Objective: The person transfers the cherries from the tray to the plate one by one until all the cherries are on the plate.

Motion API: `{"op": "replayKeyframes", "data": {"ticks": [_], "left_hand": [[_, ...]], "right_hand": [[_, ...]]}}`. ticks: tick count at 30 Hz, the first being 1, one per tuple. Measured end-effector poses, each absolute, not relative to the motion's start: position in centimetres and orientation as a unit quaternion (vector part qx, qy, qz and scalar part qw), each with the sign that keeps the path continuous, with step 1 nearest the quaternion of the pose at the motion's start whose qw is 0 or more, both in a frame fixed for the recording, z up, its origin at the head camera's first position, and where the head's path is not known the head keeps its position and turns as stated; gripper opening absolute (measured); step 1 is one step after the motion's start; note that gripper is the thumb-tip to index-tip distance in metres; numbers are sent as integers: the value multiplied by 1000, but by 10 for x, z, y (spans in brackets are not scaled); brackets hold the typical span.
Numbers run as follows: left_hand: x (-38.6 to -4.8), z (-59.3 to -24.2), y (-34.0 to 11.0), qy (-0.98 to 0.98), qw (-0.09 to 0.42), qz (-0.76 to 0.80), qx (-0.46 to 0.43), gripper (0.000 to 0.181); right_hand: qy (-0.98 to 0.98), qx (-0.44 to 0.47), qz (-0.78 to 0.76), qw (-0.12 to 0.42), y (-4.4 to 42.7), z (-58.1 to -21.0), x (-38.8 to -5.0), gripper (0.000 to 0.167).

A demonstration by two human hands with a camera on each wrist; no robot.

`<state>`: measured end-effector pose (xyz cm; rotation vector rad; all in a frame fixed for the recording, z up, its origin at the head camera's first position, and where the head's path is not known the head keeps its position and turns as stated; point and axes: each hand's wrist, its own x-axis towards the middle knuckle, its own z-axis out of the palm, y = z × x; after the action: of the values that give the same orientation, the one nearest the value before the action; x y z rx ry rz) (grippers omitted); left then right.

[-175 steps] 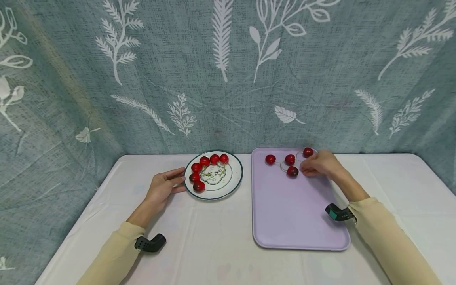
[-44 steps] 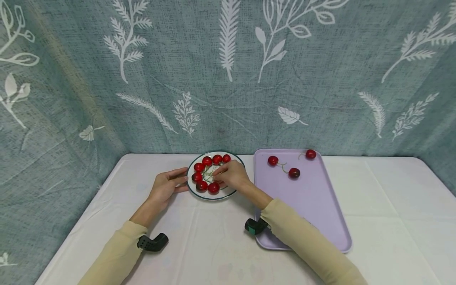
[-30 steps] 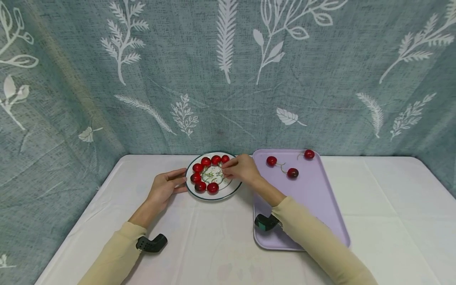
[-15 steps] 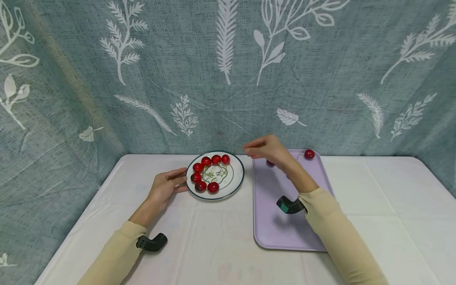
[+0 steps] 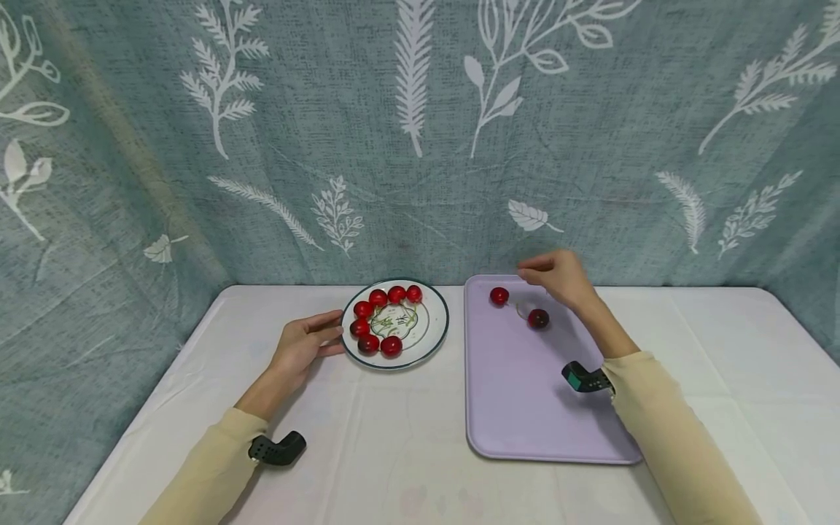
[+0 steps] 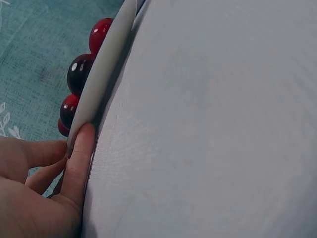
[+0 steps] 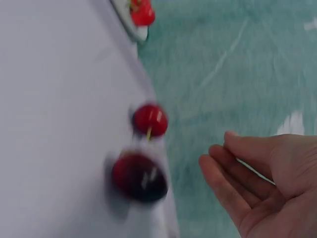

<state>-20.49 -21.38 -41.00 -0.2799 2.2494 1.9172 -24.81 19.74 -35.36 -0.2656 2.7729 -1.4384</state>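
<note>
My left hand point(image 5: 298, 343) holds the left rim of a round white plate point(image 5: 426, 343) with a dark edge line. In the left wrist view, one finger reaches under the rim while another digit touches its edge. Several red cherries point(image 5: 391, 346) form a curved row round the plate's left and back, stems pointing inward. My right hand point(image 5: 561, 277) hovers over the back of a lilac tray point(image 5: 525, 408), its fingers extended close together with nothing between them. Two cherries show on the tray, a red one point(image 5: 499, 296) and a darker one point(image 5: 538, 319).
A white cloth point(image 5: 394, 452) covers the table. Behind it hangs a blue-green curtain point(image 5: 407, 211) with white leaf prints, close to the back edges of plate and tray. A strip of white cloth separates plate from tray.
One cherry has gone from the tray to the plate's front. My right hand has since returned rightward over the tray, now covering the far-right cherry from the head view. My left hand stays put.
</note>
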Motion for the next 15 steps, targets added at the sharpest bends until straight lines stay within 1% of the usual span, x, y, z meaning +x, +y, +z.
{"op": "replayKeyframes", "data": {"ticks": [6,11,15], "left_hand": [[-205,-411,-213,755,87,643,-90,47],[-205,-411,-213,756,84,642,-95,47],[-205,-412,-212,757,82,641,-98,47]], "right_hand": [[871,-67,-486,21,225,-372,-245,35],[855,-83,-511,31,232,-383,-243,34],[828,-106,-548,52,232,-389,-244,37]]}}
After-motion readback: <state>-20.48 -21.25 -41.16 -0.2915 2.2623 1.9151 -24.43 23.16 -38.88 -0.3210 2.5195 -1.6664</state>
